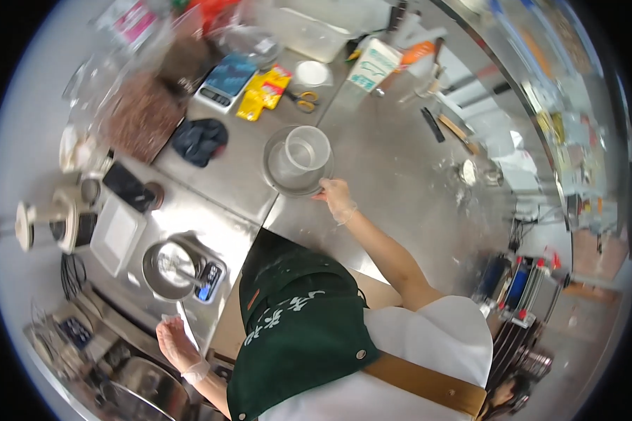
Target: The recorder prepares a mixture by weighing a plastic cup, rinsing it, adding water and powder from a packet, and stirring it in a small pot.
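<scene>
At the middle of the steel table, my right hand, in a clear glove, is closed on the near rim of a round metal bowl. Inside that bowl stands a clear plastic tub. My left hand, also gloved, hangs beside the table's left edge with its fingers loosely bent and apart; I see nothing in it. Just beyond it, a second metal bowl with white contents and a utensil leaning in it sits on a digital scale.
A white tray and a phone lie at the left. Farther back are a dark cloth, another scale, yellow packets, scissors and a carton. A brush lies at the right.
</scene>
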Demonstrator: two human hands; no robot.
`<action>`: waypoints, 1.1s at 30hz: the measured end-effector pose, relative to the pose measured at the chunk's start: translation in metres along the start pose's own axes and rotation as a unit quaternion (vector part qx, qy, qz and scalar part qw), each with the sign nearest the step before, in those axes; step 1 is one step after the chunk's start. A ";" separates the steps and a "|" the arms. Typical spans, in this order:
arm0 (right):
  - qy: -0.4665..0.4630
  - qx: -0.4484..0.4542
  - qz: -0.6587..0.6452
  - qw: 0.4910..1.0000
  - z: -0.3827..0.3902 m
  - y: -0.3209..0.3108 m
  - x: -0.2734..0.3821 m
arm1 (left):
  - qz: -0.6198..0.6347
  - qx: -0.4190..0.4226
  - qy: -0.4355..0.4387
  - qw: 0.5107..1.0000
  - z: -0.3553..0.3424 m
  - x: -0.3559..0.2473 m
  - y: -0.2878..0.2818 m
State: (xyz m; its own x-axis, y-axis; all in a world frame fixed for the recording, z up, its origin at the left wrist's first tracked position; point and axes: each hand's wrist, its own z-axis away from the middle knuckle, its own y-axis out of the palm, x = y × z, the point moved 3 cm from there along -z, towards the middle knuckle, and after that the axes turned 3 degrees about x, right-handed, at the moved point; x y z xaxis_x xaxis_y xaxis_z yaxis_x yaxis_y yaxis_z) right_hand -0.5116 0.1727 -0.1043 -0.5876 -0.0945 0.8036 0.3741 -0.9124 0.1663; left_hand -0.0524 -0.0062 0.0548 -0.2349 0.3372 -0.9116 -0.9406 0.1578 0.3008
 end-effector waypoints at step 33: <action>-0.074 -0.006 0.043 0.996 -0.205 0.054 0.128 | -0.079 0.019 -0.074 0.994 -0.053 0.020 0.154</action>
State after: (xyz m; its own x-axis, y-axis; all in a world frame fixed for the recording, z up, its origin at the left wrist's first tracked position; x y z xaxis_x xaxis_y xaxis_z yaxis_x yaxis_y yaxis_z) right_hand -0.7138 0.0300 -0.1091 -0.4405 -0.1132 0.8906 0.4089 -0.9085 0.0868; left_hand -0.2151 -0.0240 0.0682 -0.0439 0.4382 -0.8978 -0.9522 0.2535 0.1703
